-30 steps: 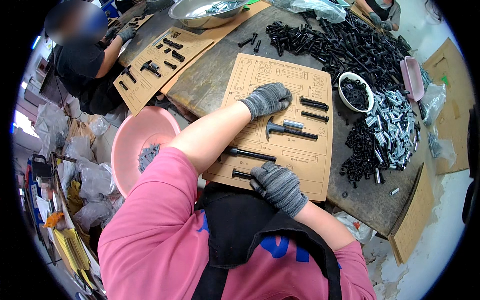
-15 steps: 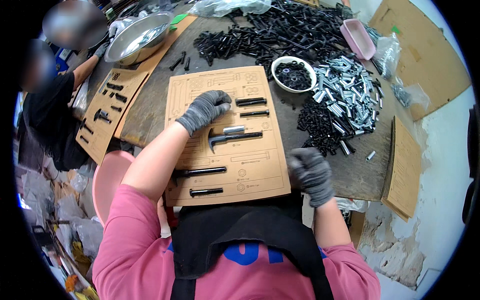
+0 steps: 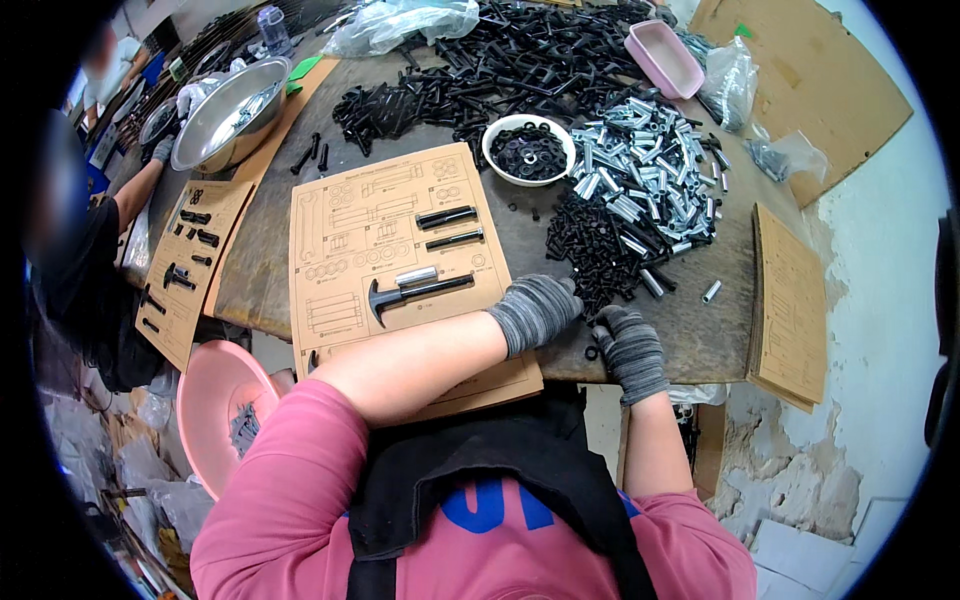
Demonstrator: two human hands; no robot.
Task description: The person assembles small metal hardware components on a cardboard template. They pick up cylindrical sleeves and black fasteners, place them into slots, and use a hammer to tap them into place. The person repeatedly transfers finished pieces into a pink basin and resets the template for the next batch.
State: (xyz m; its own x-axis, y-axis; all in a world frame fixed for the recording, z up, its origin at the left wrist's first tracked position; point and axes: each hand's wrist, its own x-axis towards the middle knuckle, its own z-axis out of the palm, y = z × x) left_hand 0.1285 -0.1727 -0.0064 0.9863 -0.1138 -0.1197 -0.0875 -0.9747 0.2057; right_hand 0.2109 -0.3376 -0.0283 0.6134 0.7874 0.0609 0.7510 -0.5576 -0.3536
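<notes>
My left hand (image 3: 537, 312), in a grey glove, reaches across the printed brown cardboard sheet (image 3: 345, 225) to the near edge of a heap of small black screws (image 3: 590, 245). Its fingers are curled together; what they hold, if anything, is hidden. My gloved right hand (image 3: 630, 352) is close beside it over the table, fingers bent, with a small black ring (image 3: 591, 352) at its fingertips. On the sheet lie a black T-headed bolt (image 3: 425, 291), a silver sleeve (image 3: 417, 275), a thick black bolt (image 3: 446, 217) and a thinner black bolt (image 3: 455, 239). My left forearm covers the sheet's lower part.
Behind the screws are silver sleeves (image 3: 640, 165), a white bowl of black rings (image 3: 528, 150), a big heap of black bolts (image 3: 520, 60) and a pink tray (image 3: 665, 60). Cardboard sheets (image 3: 790, 310) stand at the right. A metal basin (image 3: 230, 115) and a co-worker's hand (image 3: 163, 150) are at left.
My left hand has moved right, from above the cardboard sheet to the screw heap. My right hand has moved away from the sheet's edge. The view has shifted slightly.
</notes>
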